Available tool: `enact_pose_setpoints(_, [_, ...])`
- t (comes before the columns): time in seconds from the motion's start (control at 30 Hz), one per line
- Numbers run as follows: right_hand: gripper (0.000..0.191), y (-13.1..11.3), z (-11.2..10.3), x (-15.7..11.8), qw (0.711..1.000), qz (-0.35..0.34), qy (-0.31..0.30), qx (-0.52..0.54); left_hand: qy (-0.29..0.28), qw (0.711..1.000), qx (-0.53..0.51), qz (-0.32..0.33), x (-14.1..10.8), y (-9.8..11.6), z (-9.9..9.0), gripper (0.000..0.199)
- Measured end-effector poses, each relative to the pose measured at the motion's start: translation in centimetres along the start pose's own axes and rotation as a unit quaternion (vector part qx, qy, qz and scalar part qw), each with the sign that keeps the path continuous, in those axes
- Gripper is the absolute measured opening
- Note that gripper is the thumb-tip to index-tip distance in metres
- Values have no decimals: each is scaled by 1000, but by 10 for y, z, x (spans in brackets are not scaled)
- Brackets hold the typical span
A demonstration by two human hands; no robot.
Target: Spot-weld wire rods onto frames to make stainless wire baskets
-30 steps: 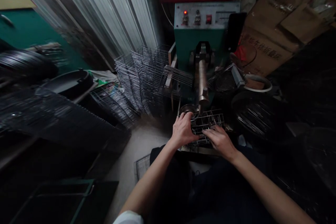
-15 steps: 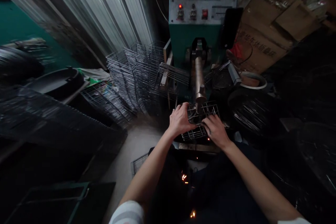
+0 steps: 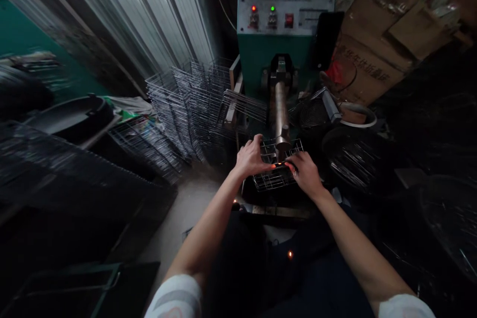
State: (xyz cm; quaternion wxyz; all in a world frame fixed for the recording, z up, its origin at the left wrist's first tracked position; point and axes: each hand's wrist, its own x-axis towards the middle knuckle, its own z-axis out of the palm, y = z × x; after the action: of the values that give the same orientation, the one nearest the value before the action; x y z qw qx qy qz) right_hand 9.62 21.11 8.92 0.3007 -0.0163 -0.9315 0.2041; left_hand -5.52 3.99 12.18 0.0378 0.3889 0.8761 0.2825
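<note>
A small wire basket (image 3: 274, 182) lies under the welding electrode (image 3: 282, 124) of a spot welder (image 3: 253, 47). My left hand (image 3: 250, 159) grips the basket's left side, its thumb stretched toward the electrode tip. From the right, my right hand (image 3: 304, 171) pinches the basket close to the tip. An orange glow lights the wire and the fingertips where the electrode meets the basket. Both hands hide parts of the basket. On the welder's panel (image 3: 285, 14) a red and a green lamp are lit.
Wire mesh racks (image 3: 179, 109) stand stacked at the left beside a dark round pan (image 3: 74, 117). A dark tub with thin metal rods (image 3: 354, 164) is at the right, below cardboard boxes (image 3: 368, 59). A spark (image 3: 290, 254) glows above my lap.
The green lamp has come on and an orange glow has appeared at the electrode tip. Both hands and the basket have shifted slightly up and left in view. Earlier sparks are gone; others show.
</note>
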Motion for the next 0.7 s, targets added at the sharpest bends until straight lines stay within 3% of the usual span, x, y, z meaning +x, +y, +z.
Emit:
enact_pose_setpoints(0.1, [23, -3, -20, -17, 996, 23, 11, 87, 8, 997, -73, 34, -12, -34, 11, 142])
enact_pose_setpoints(0.2, [17, -7, -37, -36, 980, 118, 11, 159, 17, 980, -198, -13, -35, -79, 42, 163])
enact_pose_setpoints(0.3, [25, -11, -39, -46, 929, 234, 37, 285, -48, 933, -345, -90, -52, -108, 82, 154])
enact_pose_setpoints(0.4, [37, -20, -34, -45, 881, 283, 46, 377, -78, 915, -383, -104, -56, -113, 105, 136])
enact_pose_setpoints(0.57, [41, -46, -45, -50, 848, 308, 10, 431, -31, 935, -335, -111, -70, -106, 95, 125])
enact_pose_setpoints(0.7, [38, -61, -68, -66, 817, 341, -85, 457, -22, 972, -235, 5, -111, -94, 72, 112])
